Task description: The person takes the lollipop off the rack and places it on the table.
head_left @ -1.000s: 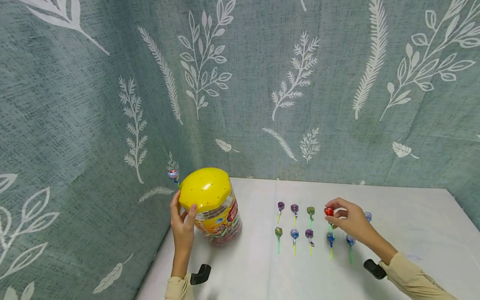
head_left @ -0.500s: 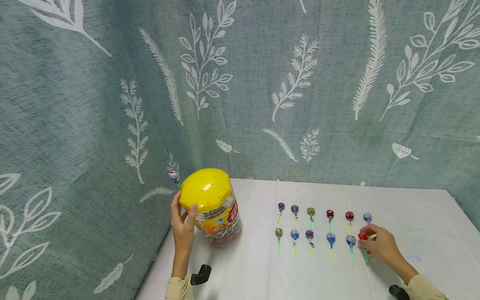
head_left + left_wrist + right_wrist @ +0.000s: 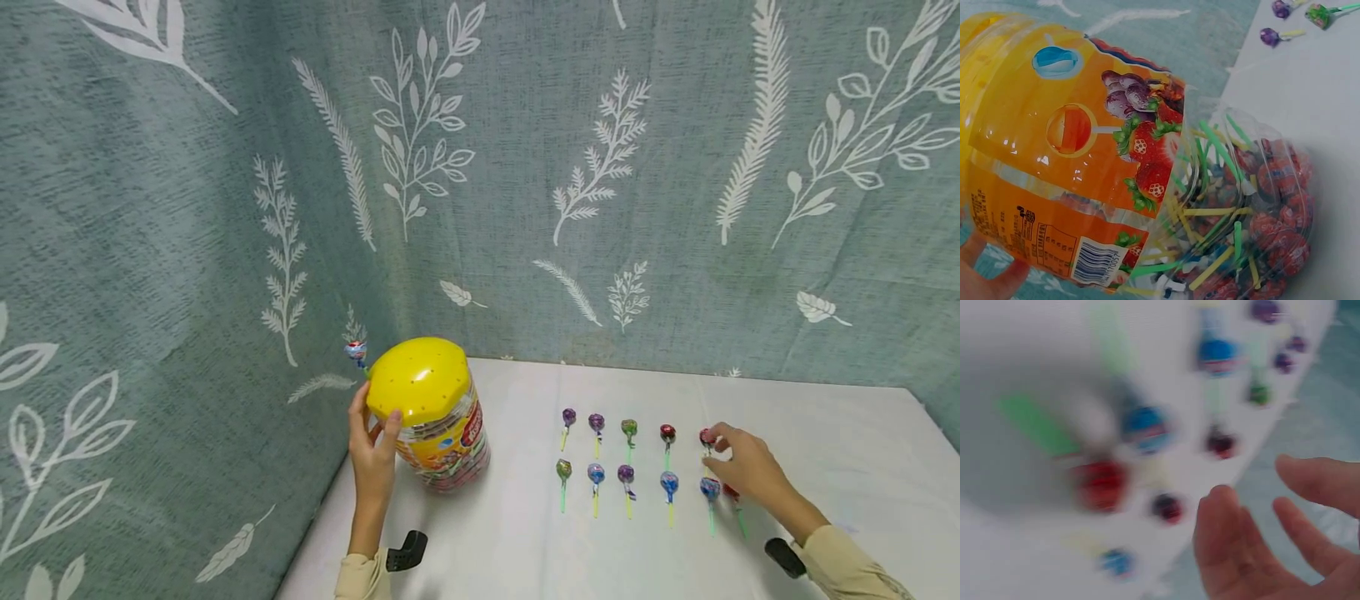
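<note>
In the head view my left hand (image 3: 371, 467) holds the yellow lid (image 3: 418, 379) of a clear candy jar (image 3: 450, 454), thumb in front and fingers along its left side. The jar leans, and lollipops with green and yellow sticks show through its wall (image 3: 1285, 206). A blue-and-red wrapped lollipop (image 3: 356, 350) sticks out past the lid; what holds it is hidden. My right hand (image 3: 753, 471) hovers over the right end of two lollipop rows, fingers apart and nothing between them. A red lollipop (image 3: 1102, 485) with a green stick lies close to that hand.
Several lollipops, such as a purple one (image 3: 596, 422) and a blue one (image 3: 669, 482), lie in two rows on the white table (image 3: 517, 542). Leaf-patterned grey-green cloth (image 3: 495, 167) stands behind and at the left.
My right hand carried the red lollipop rightward, put it down at the front row's right end, and let go. It has since risen slightly toward the back row. My left hand kept its grip.
</note>
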Motion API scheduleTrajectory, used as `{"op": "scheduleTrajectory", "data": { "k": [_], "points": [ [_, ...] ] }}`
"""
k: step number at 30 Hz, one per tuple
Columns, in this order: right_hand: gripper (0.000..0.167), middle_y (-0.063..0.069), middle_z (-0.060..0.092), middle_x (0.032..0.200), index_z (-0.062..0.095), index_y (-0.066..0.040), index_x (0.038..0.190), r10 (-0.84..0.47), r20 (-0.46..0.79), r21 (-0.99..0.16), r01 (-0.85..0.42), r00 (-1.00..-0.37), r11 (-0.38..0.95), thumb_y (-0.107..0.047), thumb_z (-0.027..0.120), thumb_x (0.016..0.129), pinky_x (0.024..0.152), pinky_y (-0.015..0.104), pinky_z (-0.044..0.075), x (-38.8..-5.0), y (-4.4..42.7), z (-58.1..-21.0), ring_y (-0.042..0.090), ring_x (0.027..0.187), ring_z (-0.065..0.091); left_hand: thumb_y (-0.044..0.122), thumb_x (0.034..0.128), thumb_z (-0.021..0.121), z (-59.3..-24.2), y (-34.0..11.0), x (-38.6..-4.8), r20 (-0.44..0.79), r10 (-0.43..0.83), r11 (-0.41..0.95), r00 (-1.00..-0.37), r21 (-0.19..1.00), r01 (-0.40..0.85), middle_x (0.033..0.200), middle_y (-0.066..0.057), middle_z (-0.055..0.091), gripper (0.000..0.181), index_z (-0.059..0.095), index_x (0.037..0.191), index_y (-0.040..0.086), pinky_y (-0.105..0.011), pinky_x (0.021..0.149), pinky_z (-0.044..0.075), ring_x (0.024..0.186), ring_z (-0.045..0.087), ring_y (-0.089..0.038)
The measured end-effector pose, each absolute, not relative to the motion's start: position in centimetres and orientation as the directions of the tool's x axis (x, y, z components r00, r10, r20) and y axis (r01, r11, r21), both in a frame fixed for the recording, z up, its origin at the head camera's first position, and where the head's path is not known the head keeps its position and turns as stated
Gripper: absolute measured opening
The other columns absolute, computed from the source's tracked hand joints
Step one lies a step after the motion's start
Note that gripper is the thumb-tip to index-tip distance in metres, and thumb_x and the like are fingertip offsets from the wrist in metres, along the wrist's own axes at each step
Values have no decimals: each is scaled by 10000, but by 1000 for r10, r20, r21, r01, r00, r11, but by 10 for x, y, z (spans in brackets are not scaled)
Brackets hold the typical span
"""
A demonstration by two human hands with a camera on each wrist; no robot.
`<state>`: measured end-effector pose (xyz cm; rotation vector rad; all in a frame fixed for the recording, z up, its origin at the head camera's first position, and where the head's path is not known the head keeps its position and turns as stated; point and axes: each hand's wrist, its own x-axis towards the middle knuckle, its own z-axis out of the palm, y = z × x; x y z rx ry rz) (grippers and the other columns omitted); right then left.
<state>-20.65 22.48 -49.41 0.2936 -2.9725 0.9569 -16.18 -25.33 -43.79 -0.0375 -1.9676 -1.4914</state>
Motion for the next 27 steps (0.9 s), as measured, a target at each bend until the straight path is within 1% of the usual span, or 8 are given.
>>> {"op": "scheduleTrajectory", "data": {
  "k": [4,8,11,15,22,24,27],
  "points": [
    [228,153,638,926,606,-25,1035,-242,152,-675,-280,-958,682,-56,695,827,589,346,491,-218,185,-469,221,730,603,70,899,561,-438,-254,-161,521,-350,354,-779,843,404,1453,-87,376,604,328,1456,65,-401,957,352,1305,343,-203],
    [234,129,631,990,609,-63,1075,-315,187,-756,-341,-931,559,-93,686,856,579,296,508,-230,140,-443,227,793,615,65,899,558,-439,-255,-161,534,-340,348,-774,836,424,1450,-96,377,603,325,1455,58,-424,956,346,1308,336,-232],
    [249,117,624,1019,609,-75,1097,-367,223,-793,-387,-903,470,-110,685,862,601,299,520,-238,105,-424,245,843,621,64,897,557,-440,-256,-161,545,-334,346,-769,830,438,1451,-98,377,605,323,1456,59,-428,955,337,1318,324,-260],
    [268,100,625,1043,608,-88,1123,-411,264,-817,-429,-873,386,-116,682,867,660,330,517,-244,60,-398,241,885,620,68,894,560,-441,-256,-162,548,-337,350,-766,828,439,1450,-92,381,609,326,1455,63,-443,959,332,1323,322,-268],
    [262,106,630,1045,610,-73,1104,-461,354,-834,-498,-813,238,-95,690,855,735,377,520,-255,-10,-364,242,900,618,74,893,564,-440,-256,-160,531,-352,343,-771,840,421,1451,-84,382,610,326,1455,63,-482,964,327,1320,326,-259],
    [264,110,630,1049,609,-72,1104,-474,377,-833,-515,-796,202,-84,690,853,752,376,519,-259,-29,-357,242,905,616,76,895,565,-440,-257,-160,531,-353,344,-770,839,421,1454,-87,379,609,326,1455,65,-495,968,326,1323,325,-264],
    [273,127,627,1069,602,-78,1110,-496,397,-819,-542,-772,187,-95,694,854,770,355,514,-264,-56,-349,240,929,609,76,903,557,-441,-256,-160,534,-339,340,-775,837,428,1463,-102,364,607,316,1459,59,-522,976,320,1332,312,-282]
  ]
}}
